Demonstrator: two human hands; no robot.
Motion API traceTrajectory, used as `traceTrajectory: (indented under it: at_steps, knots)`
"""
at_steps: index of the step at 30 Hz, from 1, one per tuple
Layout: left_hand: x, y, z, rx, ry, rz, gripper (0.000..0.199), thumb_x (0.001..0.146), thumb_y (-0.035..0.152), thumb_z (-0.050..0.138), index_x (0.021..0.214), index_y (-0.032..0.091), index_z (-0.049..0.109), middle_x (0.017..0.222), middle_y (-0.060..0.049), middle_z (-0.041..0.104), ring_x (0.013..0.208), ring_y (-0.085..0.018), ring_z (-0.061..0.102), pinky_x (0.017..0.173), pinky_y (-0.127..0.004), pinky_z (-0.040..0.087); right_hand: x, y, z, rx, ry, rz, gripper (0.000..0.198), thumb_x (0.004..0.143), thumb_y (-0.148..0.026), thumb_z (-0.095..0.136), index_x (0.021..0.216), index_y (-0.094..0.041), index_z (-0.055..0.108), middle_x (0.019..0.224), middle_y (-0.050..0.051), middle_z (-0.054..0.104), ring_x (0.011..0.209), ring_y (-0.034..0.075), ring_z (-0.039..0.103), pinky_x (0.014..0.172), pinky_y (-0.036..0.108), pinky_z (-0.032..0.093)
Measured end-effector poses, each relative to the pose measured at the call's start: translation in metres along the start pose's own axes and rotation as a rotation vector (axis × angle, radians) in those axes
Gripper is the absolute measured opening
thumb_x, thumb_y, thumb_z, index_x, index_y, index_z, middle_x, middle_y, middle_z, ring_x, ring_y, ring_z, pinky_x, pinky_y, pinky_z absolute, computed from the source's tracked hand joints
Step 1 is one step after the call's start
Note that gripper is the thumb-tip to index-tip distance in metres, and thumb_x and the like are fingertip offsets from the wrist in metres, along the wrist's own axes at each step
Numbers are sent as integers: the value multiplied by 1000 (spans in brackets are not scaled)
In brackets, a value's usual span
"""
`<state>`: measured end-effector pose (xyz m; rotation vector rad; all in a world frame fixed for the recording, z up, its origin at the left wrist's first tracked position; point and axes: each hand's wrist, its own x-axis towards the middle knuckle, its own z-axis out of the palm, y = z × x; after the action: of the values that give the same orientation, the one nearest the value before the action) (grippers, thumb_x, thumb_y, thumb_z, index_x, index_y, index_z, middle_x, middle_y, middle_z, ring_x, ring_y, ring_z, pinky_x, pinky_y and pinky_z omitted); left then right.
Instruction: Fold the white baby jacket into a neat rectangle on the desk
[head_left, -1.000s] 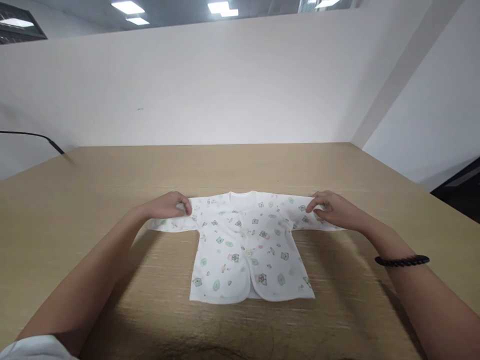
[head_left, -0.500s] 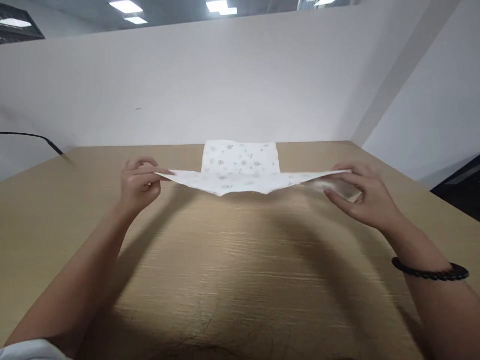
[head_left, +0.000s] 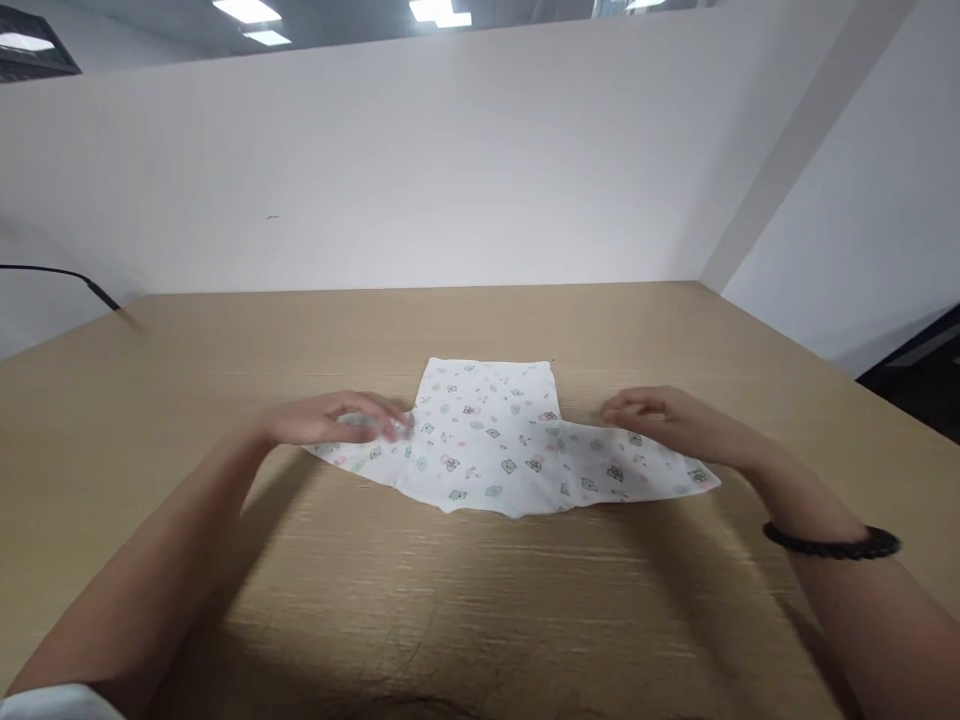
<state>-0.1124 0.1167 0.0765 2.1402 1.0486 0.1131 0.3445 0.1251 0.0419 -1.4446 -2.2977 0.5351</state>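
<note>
A small white shirt (head_left: 491, 440) with a print of little green, pink and dark figures lies spread on the table. Its two sleeves stretch out left and right, the neck side faces me, and the body reaches away. My left hand (head_left: 337, 418) is over the left sleeve, fingers apart and blurred, covering part of it. Over the upper edge of the right sleeve is my right hand (head_left: 660, 415), its fingers loosely bent and nothing visible in them. Whether either hand touches the fabric I cannot tell.
The wooden table (head_left: 465, 590) runs back to a white partition (head_left: 450, 180). A thin black cable (head_left: 97, 290) comes in at the far left edge. A dark object (head_left: 919, 365) stands beyond the right edge. A black beaded bracelet (head_left: 832, 545) circles my right wrist.
The shirt, held up by its sleeve ends between both hands before, now lies flat and nearer to me. Both hands have let go of the ends and moved inward and lower.
</note>
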Motion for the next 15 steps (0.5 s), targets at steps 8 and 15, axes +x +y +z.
traceTrajectory:
  at_steps: [8,15]
  knots:
    - [46,-6,79,389,98,48,67,95,67,39,154,42,21,164,2,8,151,-32,4,121,-54,2,19,-11,90,-268,-93,-72,70,95,-67,29,152,-26,35,161,13,25,148,36,20,114,62,23]
    - [32,-13,58,398,232,-5,66,96,67,35,149,27,34,157,-10,32,142,-33,29,114,-47,25,19,26,49,-151,-54,-71,67,94,-61,37,146,-19,41,151,14,44,138,31,41,113,47,35]
